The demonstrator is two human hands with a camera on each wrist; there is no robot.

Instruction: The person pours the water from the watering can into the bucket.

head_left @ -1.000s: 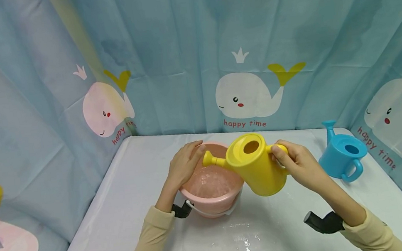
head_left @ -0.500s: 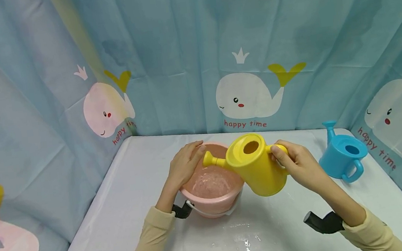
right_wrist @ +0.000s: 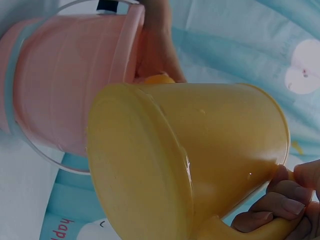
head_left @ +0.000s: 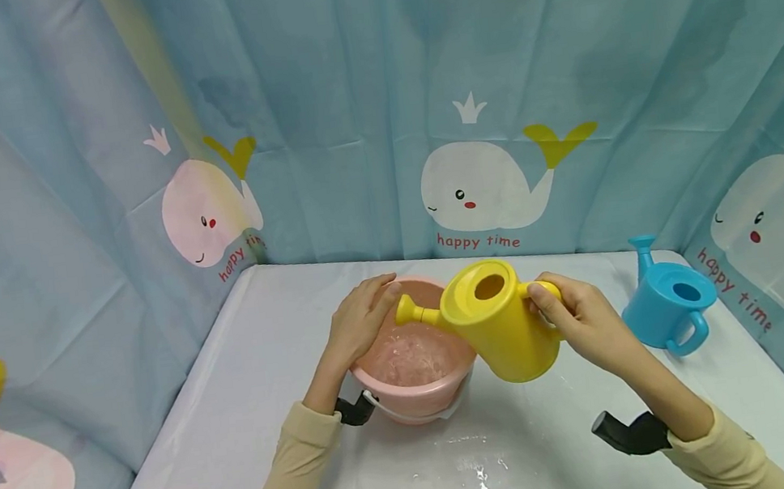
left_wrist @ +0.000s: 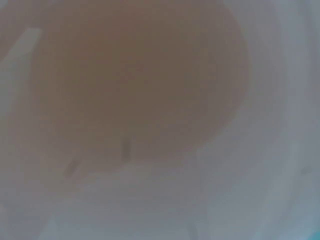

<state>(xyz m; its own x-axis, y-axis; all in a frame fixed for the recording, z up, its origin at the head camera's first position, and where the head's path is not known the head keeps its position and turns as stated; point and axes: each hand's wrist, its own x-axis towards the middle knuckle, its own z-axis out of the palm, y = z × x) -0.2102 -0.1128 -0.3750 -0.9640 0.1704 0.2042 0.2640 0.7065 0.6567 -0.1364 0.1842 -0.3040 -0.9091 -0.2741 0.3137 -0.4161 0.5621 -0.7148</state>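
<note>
My right hand (head_left: pixel 581 319) grips the handle of a yellow watering can (head_left: pixel 513 335), and the curled fingers also show in the right wrist view. The can is held up and tilted left, its spout over a pink bucket (head_left: pixel 411 395). Rippled water (head_left: pixel 412 358) lies in the bucket; any stream from the spout is too faint to make out. My left hand (head_left: pixel 360 322) rests on the bucket's left rim with extended fingers. In the right wrist view the can's base (right_wrist: pixel 137 165) faces the camera. The left wrist view is too blurred to read.
A blue watering can (head_left: pixel 667 304) stands at the right on the white table (head_left: pixel 249 392). Wet patches (head_left: pixel 481 474) shine in front of the bucket. The bucket's white handle (head_left: pixel 421 418) hangs down its front. A blue whale-print curtain (head_left: pixel 345 103) encloses the back and sides.
The water surface in the bucket looks more churned now than half a second ago. Both hands, the yellow watering can and the bucket stay in place.
</note>
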